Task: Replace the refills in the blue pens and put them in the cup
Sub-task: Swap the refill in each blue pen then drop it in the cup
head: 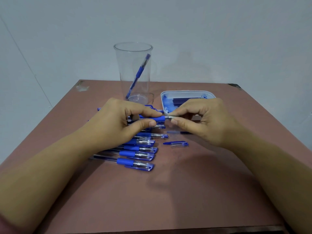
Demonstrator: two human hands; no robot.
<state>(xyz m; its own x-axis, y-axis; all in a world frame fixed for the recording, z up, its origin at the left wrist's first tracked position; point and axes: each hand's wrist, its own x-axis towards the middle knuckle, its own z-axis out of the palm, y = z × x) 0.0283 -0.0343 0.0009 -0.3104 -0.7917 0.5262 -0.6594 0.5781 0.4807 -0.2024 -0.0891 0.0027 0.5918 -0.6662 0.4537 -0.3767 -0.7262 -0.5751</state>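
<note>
The fingers [181, 124] of the right hand [209, 122] pinch the metal tip [170, 117] of the held pen [157, 118]. The left hand [111, 125] grips its barrel at the blue sleeve. Each end is thus braced for turning the tip; whether it is being unscrewed or refitted cannot be told.

A loose cap [177, 144] and a single refill [179, 132] lie on the desk [185, 183] just below the hands, within reach. The capped pens [138, 155] lie in a row under the left hand. The tray [209, 95] of refills stands behind the right hand. The cup [133, 53], at the far edge, holds one leaning pen [139, 73], probably finished.
</note>
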